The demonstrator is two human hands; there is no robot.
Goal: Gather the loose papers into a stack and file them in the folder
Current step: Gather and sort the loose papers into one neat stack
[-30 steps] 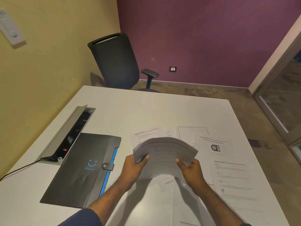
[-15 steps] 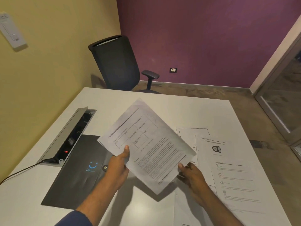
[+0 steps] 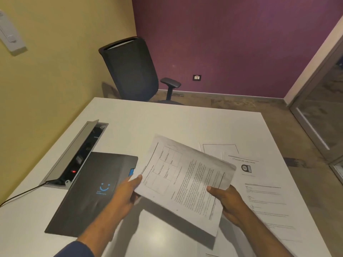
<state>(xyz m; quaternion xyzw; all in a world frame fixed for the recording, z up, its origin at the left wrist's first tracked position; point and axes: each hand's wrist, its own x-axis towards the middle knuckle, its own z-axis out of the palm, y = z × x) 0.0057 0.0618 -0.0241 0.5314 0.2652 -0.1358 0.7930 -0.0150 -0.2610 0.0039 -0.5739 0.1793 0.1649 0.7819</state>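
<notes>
Both hands are gripping a stack of papers [image 3: 187, 182] above the table [image 3: 185, 123]: the left hand [image 3: 126, 193] is pinching its left edge, the right hand [image 3: 228, 199] its right. The closed folder [image 3: 92, 193] is lying to the left.

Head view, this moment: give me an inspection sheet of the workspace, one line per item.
Surface: white table, bare at the far end.
Job's things: held papers lifted above the table, printed side up; closed dark folder lying flat at the left; loose sheets still lying on the table at the right.
Clutter: nothing seen.
Hands: left hand pinches the near left edge of the held papers; right hand grips their near right corner.
Cables: one dark cable runs from the open power box off the left edge.
Surroundings: black office chair beyond the table, purple wall, yellow wall, glass door at right.
</notes>
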